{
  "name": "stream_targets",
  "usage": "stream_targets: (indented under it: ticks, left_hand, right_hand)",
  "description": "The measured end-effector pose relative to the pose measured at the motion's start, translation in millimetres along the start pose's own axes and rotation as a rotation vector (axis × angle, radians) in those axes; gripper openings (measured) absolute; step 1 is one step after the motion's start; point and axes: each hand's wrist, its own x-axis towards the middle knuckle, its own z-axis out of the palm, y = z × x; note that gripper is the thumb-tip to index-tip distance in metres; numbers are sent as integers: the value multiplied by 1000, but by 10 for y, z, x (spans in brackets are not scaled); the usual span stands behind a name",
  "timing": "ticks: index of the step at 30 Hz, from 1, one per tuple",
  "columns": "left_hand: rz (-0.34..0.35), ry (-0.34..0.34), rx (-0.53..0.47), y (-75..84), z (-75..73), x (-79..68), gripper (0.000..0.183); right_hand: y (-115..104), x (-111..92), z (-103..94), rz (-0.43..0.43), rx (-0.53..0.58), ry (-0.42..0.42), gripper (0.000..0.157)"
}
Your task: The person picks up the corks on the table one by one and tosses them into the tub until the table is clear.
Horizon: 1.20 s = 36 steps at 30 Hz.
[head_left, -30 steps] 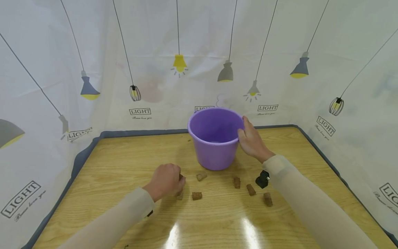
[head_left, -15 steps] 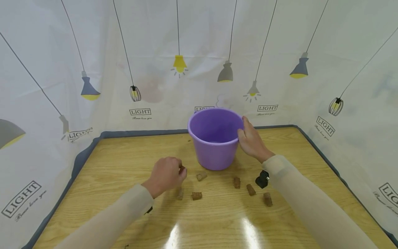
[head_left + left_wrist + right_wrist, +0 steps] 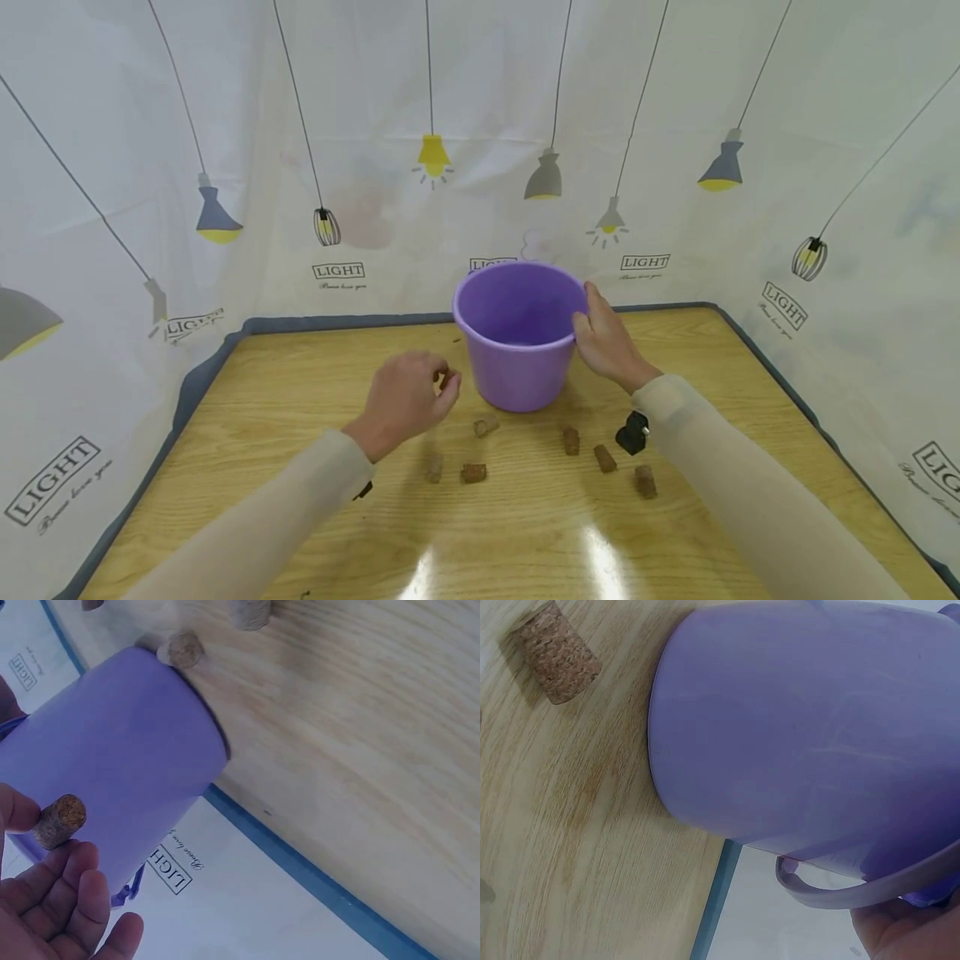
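Observation:
My left hand (image 3: 408, 396) pinches a cork (image 3: 60, 821) between thumb and fingers, raised above the table just left of the purple bucket (image 3: 521, 375). In the left wrist view the cork's speckled round end shows clearly against the bucket's side. My right hand (image 3: 611, 346) grips the bucket's rim at its right, thumb on the near side. A purple handle (image 3: 840, 896) hangs by that hand in the right wrist view. The bucket stands upright, and its visible inside is plain purple.
On the wooden table (image 3: 300, 358) lie several loose corks, among them a pale cork (image 3: 486, 426) before the bucket, a brown cork (image 3: 474, 473) nearer me and another cork (image 3: 645, 482) at the right. A printed curtain (image 3: 390, 208) surrounds the table's back and sides.
My left hand has lifted the cork off the table and moved up and slightly right toward the bucket, uncovering a pale cork below. My right hand and the bucket have stayed put.

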Motion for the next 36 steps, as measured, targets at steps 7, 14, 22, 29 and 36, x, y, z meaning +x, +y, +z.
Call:
stream_targets:
  ticks: [7,14,22,29,36]
  left_hand:
    - [61,111,-11,35,-69,129,15]
    - [99,171,-10,95,-149,275,16]
    - [121,197,-23,161,-197,407,15]
    - [141,236,-24,210,-207,496,17]
    - [169,266,-2,238,-181,601,18]
  right_hand:
    - [7,-7,0,17,-3,-12,67]
    - [15,-11,-3,5,3,-13,67]
    - [15,-1,-8,-15,-6,-8,66]
    - [15,6,-7,0,-1,-13,66]
    - [6,3,-13,-2,-5,-11,65]
